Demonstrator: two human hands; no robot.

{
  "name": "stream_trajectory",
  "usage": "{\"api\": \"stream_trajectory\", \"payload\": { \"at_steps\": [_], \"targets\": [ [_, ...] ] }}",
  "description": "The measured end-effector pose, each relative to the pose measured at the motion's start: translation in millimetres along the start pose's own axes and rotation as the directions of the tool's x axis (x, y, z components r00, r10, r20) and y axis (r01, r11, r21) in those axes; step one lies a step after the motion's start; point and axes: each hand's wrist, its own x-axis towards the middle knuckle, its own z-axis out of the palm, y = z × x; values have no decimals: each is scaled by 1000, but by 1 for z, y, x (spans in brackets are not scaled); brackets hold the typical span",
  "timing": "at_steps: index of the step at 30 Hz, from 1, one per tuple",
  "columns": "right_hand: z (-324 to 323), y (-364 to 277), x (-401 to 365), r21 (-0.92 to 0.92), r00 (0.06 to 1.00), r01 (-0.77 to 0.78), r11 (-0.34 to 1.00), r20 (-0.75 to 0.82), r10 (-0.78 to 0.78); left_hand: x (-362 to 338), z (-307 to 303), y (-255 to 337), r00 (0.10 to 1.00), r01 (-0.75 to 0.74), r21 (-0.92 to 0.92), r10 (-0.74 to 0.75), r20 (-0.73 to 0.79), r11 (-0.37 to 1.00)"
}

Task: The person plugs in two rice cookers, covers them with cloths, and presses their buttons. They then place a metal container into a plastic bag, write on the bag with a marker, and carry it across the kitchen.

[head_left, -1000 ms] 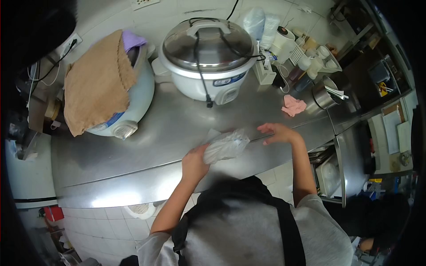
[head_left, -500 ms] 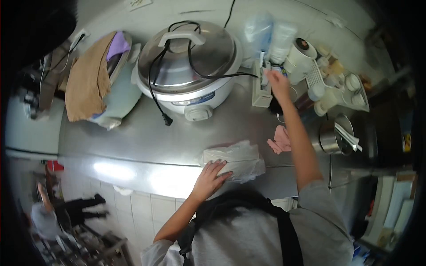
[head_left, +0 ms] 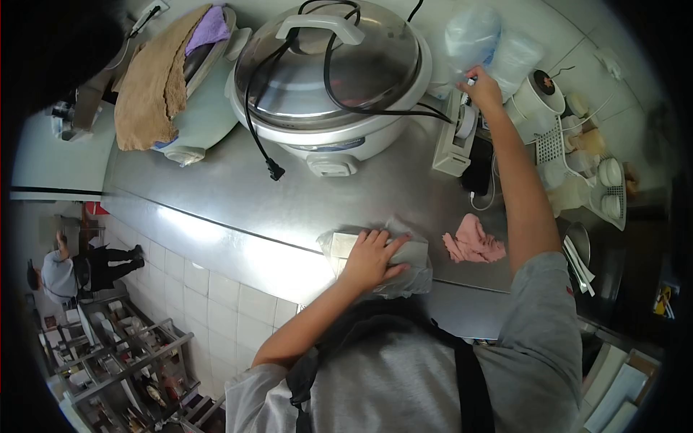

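A white box-like package in a clear plastic bag (head_left: 415, 252) lies at the counter's near edge. My left hand (head_left: 372, 261) rests flat on top of it, fingers spread. Further back, my right hand (head_left: 485, 92) reaches over a narrow white organizer box (head_left: 455, 148), fingers bent together at its far end. What those fingers hold, if anything, is hidden. A roll of white tape (head_left: 465, 121) sits in the organizer just below that hand. Right behind the fingertips stands a bluish plastic bag (head_left: 473, 36).
A large lidded electric cooker (head_left: 328, 79) with a looped black cord stands mid-counter. Left of it, another cooker is draped with a brown towel (head_left: 151, 94). A pink cloth (head_left: 473, 239) and a dish rack (head_left: 552, 148) are on the right. A person (head_left: 61, 274) stands far left.
My right hand has moved toward the organizer's far end, by the plastic bag. My left hand has shifted further over the package. The view has turned slightly.
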Motion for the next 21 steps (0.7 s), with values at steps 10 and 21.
{"api": "stream_trajectory", "payload": {
  "at_steps": [10, 21],
  "targets": [
    [-78, -9, -12, 356, 953, 126, 926, -304, -13, 50, 10, -33, 977, 207, -261, -185, 106, 943],
    [-128, -104, -316, 998, 901, -24, 61, -5, 433, 9, -39, 35, 982, -187, -433, 171, -75, 882]
  ]
}}
